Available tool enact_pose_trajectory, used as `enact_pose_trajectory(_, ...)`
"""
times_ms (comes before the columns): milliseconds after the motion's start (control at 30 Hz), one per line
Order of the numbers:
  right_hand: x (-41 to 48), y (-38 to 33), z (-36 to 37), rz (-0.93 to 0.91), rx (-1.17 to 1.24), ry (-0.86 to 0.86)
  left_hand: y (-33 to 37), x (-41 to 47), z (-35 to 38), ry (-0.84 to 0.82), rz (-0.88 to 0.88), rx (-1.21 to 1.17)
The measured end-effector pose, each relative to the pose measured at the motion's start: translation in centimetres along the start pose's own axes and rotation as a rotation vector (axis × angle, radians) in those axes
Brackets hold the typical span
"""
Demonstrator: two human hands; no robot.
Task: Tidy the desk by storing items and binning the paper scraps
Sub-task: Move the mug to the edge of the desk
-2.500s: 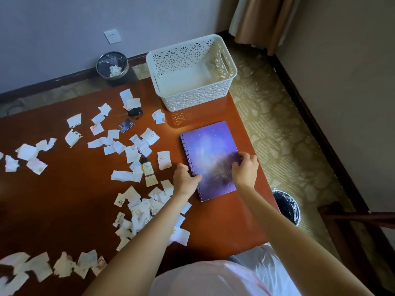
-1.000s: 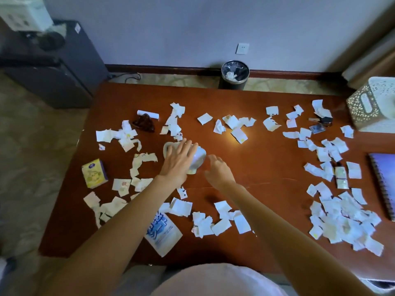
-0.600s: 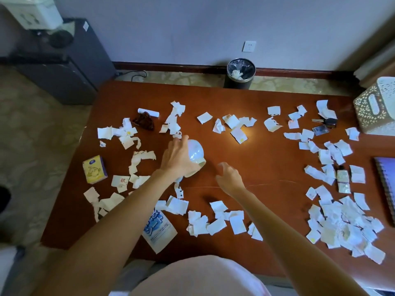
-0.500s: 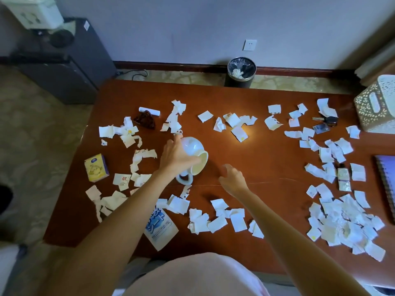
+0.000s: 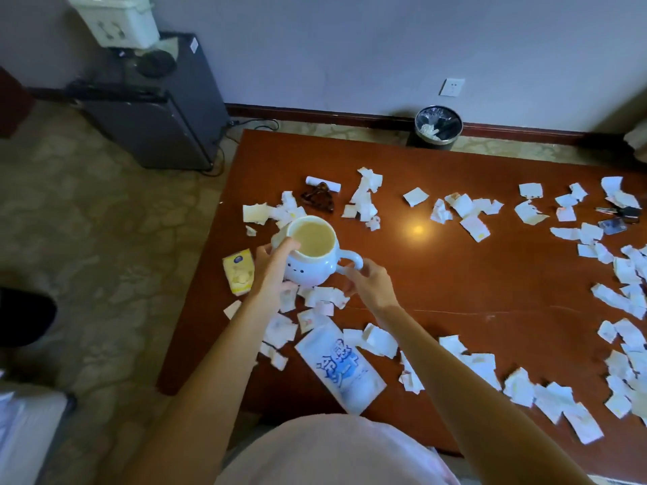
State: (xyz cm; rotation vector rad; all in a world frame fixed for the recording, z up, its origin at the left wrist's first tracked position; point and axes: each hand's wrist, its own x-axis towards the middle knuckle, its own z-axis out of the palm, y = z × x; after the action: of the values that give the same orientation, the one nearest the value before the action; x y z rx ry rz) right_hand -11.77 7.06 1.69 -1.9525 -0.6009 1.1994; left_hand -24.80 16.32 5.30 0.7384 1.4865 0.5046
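Pale blue mug with a small face stands upright, cream inside facing the camera, at the left end of the red-brown surface, over a patch of paper scraps; can't tell if its base touches the surface. Left hand grip holds the mug: fingers wrapped on its left side, one finger hooked over the rim. Right hand is at the mug handle, fingertips loosely curled and touching its lower end; can't tell whether that grip is closed on the handle. Yellow box lies just left of the mug near the surface edge. Blue-white packet lies near the front edge, between the forearms. Dark hair clip and a white tube lie behind the mug. Scraps are spread across the whole surface, densest at right. Keys and a card sit at far right among scraps. Black bin stands on the floor by the wall, behind the surface, with something white inside.
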Motion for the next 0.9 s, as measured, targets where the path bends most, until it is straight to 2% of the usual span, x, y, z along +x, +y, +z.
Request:
enact_pose_trajectory(100,0.2,-2.4,6.7,-0.027,-0.04,0.009,0.8,2.0,-6.1,0.059,-0.037,-0.112)
enact_pose_trajectory(233,0.2,-5.9,14.2,-0.004,0.059,-0.069,1.8,3.7,-12.6,0.133,-0.018,-0.244)
enact_pose_trajectory(400,1.3,-7.6,20.4,0.099,0.182,-0.163,2.4,5.4,-17.3,0.156,0.018,-0.24)
enact_pose_trajectory(600,2.8,-7.0,22.4,0.212,0.104,-0.179,2.6,7.7,-18.3,0.112,-0.038,-0.221)
enact_pose_trajectory(900,5.1,-5.9,19.4,0.164,0.065,0.035,3.0,9.8,-14.0,0.018,-0.078,-0.127)
